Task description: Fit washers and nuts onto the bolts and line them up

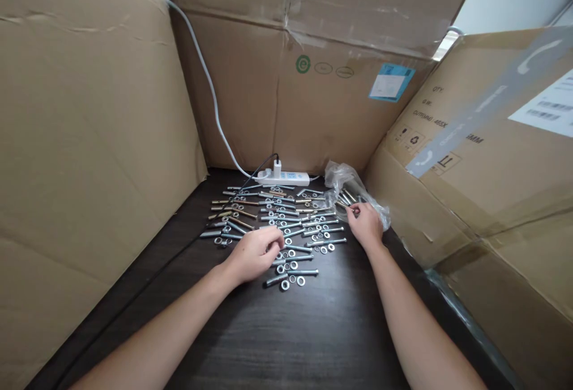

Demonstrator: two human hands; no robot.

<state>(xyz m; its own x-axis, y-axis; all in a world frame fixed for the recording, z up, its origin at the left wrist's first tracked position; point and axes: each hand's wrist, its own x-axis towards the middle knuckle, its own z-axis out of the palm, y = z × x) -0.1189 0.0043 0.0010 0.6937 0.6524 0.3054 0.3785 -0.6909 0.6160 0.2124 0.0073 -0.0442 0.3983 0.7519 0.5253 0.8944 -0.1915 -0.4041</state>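
Rows of metal bolts (303, 272), sleeves (275, 281), nuts (285, 285) and washers (301, 281) lie on the dark table, some silvery and some brass-coloured. Over the middle of these rows is my left hand (256, 252), its fingers curled in; whatever they hold is hidden beneath them. At the right, my right hand (366, 226) reaches to the mouth of a clear plastic bag (342, 173). Its thumb and fingertips pinch the end of a brass-coloured bolt (344, 205). More bolts (348, 195) show inside the bag.
A white power strip (290, 178) with a plugged-in charger (277, 168) sits at the back. A black cable (170, 255) crosses the table's left side, and a white cord (210, 85) hangs behind. Cardboard boxes (242, 91) wall in the back and both sides.
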